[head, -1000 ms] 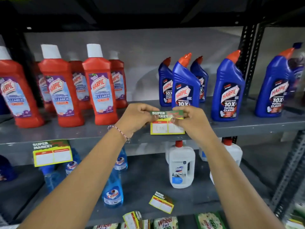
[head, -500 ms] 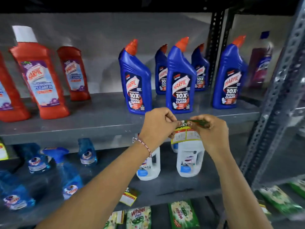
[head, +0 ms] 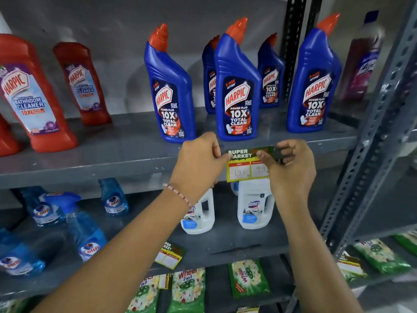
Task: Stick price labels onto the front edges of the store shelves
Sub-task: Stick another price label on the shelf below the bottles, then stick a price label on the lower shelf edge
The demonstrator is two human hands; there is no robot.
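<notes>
With the left hand and right hand each pinching a top corner of the price label against the shelf edge, uneven pressing would likely set it crooked.

I see the price label, a small card with a green "SUPER MARKET" header, a yellow border and two white price boxes under red strips, held flat and upright against the front edge of the grey shelf. Its left top corner sits at my left hand's fingertips and its right part lies under my right hand's fingertips. Its lower half hangs below the fingers, past the shelf edge.
</notes>
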